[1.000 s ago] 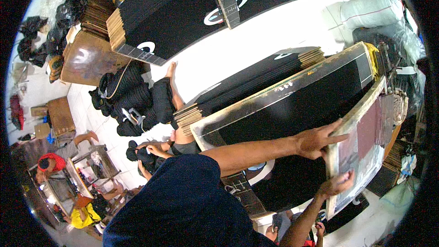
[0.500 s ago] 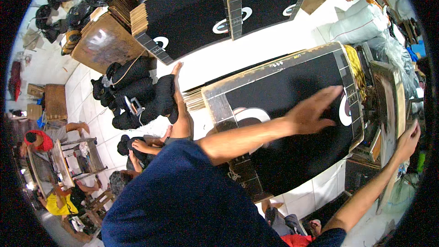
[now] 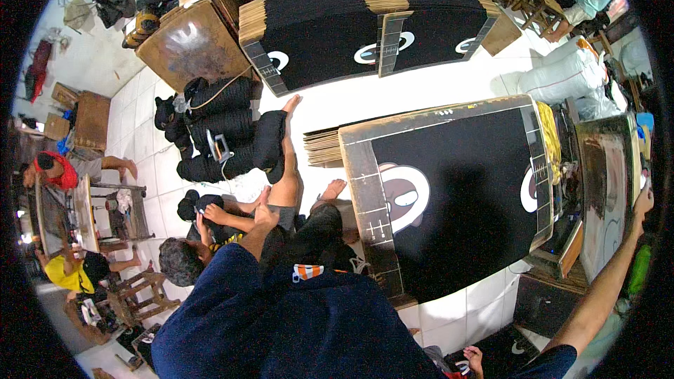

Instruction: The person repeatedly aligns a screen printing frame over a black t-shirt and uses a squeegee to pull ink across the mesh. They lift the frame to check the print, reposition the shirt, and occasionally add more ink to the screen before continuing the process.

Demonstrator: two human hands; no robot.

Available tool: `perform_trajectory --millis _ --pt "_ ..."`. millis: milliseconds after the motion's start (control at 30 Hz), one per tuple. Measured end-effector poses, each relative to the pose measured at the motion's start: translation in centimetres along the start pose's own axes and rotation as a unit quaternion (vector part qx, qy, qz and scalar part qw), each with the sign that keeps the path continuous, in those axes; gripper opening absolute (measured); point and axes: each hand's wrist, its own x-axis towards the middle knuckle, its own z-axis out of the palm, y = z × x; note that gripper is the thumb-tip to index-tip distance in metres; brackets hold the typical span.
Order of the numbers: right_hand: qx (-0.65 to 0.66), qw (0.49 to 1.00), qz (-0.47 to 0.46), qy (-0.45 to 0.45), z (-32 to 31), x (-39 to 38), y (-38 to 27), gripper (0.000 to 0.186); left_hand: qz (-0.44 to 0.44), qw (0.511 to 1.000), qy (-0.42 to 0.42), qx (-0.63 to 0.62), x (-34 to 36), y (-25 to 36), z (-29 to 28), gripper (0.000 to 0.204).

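Note:
My right hand [image 3: 642,202] is at the far right, closed on the outer edge of a screen-printing frame [image 3: 609,168]. The frame stands tilted beside the board, its mesh greyish with a faint pattern. My left hand [image 3: 266,213] is drawn back at my left side, its thumb apart from the fingers, with nothing seen in it. Between my hands a black fabric panel [image 3: 463,168] lies flat on a worn board [image 3: 351,137]. White-ringed eye prints [image 3: 408,200] show along the panel's left and right sides. Dark strips with white grid lines border it.
Stacked boards with black panels [image 3: 316,63] stand across the white floor. Black fabric rolls [image 3: 221,123] lie at left, near a seated co-worker [image 3: 184,260] handling black cloth. White sacks [image 3: 562,74] and yellow cloth [image 3: 547,133] are at right. More people sit at far left.
My left hand has moved from above the black panel back to my left side. My right hand has closed on the frame's edge. The whole view has shifted.

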Motion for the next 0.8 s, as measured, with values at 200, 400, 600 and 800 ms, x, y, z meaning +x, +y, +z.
perform_trajectory --millis 200,400,600,800 --pt "0.022 1.000 -0.001 0.010 -2.2 -1.3 0.6 0.069 -0.137 0.960 -0.241 -0.026 2.3 3.0 3.1 0.065" --pt "0.041 0.999 0.002 0.015 -4.8 -3.4 -0.8 0.061 -0.100 0.962 -0.248 -0.056 9.0 13.9 -0.8 0.050" --pt "0.041 0.999 0.001 0.017 -7.0 -6.5 -2.5 0.054 0.007 0.988 -0.149 -0.030 13.6 13.4 -0.9 0.036" --pt "0.080 0.995 -0.019 0.059 -7.7 -8.2 -2.4 0.042 -0.007 0.998 -0.024 -0.064 19.4 11.3 -0.2 0.021"
